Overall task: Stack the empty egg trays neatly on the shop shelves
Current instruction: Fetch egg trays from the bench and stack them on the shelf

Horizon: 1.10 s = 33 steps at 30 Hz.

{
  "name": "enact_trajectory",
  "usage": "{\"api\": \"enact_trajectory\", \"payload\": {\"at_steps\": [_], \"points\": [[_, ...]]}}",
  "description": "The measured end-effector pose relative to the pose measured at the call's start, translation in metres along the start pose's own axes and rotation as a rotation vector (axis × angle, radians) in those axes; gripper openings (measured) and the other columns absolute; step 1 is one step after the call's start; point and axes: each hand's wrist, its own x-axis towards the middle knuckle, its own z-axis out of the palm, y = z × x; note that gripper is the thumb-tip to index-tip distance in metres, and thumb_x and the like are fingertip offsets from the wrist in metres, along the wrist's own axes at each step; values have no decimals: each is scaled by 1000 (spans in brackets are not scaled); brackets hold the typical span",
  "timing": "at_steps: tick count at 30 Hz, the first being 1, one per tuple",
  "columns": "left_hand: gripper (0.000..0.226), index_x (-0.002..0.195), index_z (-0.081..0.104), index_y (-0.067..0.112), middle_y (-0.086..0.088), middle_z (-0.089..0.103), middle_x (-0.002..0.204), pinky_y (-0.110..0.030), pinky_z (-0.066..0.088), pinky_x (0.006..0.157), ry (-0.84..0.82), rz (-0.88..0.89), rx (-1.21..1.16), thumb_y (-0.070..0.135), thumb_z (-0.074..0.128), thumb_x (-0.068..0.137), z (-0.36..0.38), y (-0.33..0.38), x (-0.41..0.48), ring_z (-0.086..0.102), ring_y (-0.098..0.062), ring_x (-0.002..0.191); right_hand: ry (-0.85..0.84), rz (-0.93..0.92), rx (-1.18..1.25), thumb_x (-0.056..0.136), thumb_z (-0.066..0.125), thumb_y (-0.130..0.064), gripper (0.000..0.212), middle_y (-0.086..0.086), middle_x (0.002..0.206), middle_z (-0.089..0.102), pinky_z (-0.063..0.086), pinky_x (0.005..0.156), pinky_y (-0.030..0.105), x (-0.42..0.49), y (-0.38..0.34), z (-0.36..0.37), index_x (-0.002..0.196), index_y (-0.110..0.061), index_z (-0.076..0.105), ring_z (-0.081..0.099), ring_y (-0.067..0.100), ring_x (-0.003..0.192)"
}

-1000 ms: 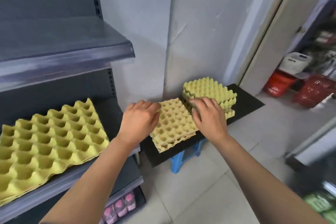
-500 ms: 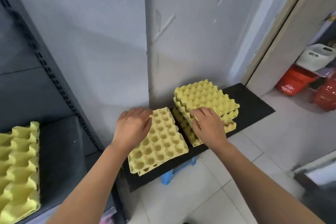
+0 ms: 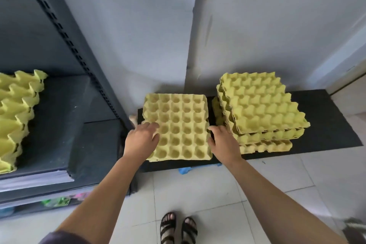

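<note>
Well, two hands on one yellow egg tray (image 3: 178, 125), low on the black counter (image 3: 326, 125) by the wall.

The left hand (image 3: 141, 140) lies bent over the tray's left rim and the right hand (image 3: 223, 142) curls down over its right rim, both gripping it; the tray shows five cups across and six deep. Just to its right stands one crooked pile of trays (image 3: 261, 109), at least four deep. One more yellow pile (image 3: 15, 117) sits on the grey shelf (image 3: 59, 115) at the left. Packets (image 3: 57, 201) below are too blurred to read. Two black sandals (image 3: 178, 228) stand on the tiles.
</note>
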Motion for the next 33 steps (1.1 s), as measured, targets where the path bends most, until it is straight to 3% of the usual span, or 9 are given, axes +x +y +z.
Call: {"api": "enact_trajectory", "payload": {"at_steps": [6,9,11,15,18,25,33], "points": [[52,141,34,23,-3,37,141,-43,36,101,-221,-282,69,32,49,92,65,-35,7,36,-26,128,-176,241,62,96,49,-30,51,14,134,42,39,100,39,19,17,73,142,-16,34,47,34,120],[65,147,16,22,-6,18,151,-50,32,103,-292,-413,42,38,48,93,88,-44,12,25,-30,135,-220,397,240,97,49,-30,63,21,138,36,40,98,41,27,22,101,149,-14,18,49,36,119],[74,149,5,24,-9,11,153,-53,32,103,-331,-545,-101,41,49,92,101,-48,16,24,-35,136,-240,499,409,97,48,-26,67,23,140,36,42,96,41,31,23,117,151,-13,11,52,37,117],[77,145,16,24,-14,27,143,-50,37,101,-331,-735,-349,41,60,84,107,-54,26,36,-40,126,-215,556,485,97,46,-22,62,22,131,45,44,97,46,34,25,131,151,-15,15,54,40,112],[84,147,21,24,-10,23,145,-49,30,107,-288,-814,-451,43,67,79,94,-50,28,28,-36,131,-116,621,550,96,43,-21,54,21,127,47,42,97,50,38,18,120,147,-17,26,51,41,112],[75,141,34,23,-8,24,140,-48,29,108,-149,-732,-593,43,69,78,44,-24,25,26,-32,129,44,581,551,95,42,-28,54,18,131,51,46,92,46,33,1,59,146,-16,29,52,35,114],[57,130,43,16,-14,33,133,-43,34,97,37,-598,-529,40,64,83,-26,17,14,33,-34,123,174,536,577,96,41,-26,54,15,136,46,39,93,41,9,-12,-6,148,-20,28,47,32,121]]}}
